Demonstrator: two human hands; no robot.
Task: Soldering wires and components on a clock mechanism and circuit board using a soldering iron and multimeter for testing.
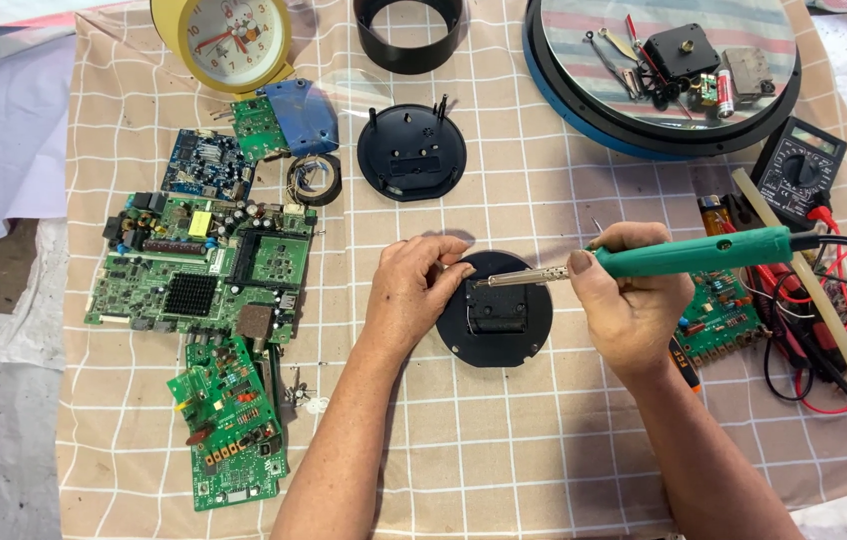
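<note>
My right hand [632, 305] grips a green-handled soldering iron [704, 253], its metal tip pointing left over a round black clock back plate [502, 345] on the checked cloth. My left hand [411, 290] rests on the plate's left edge, fingertips pinched near the iron's tip by the black clock movement [497, 312] at the plate's centre. What the left fingers pinch is too small to tell.
Several green circuit boards [206, 270] lie at left, another [724, 320] under my right hand. A second black back plate [412, 152], black ring [410, 35], yellow clock [236, 38], blue-rimmed clock face with parts [664, 70], multimeter [799, 170] with red and black leads [844, 330], glue stick [809, 290].
</note>
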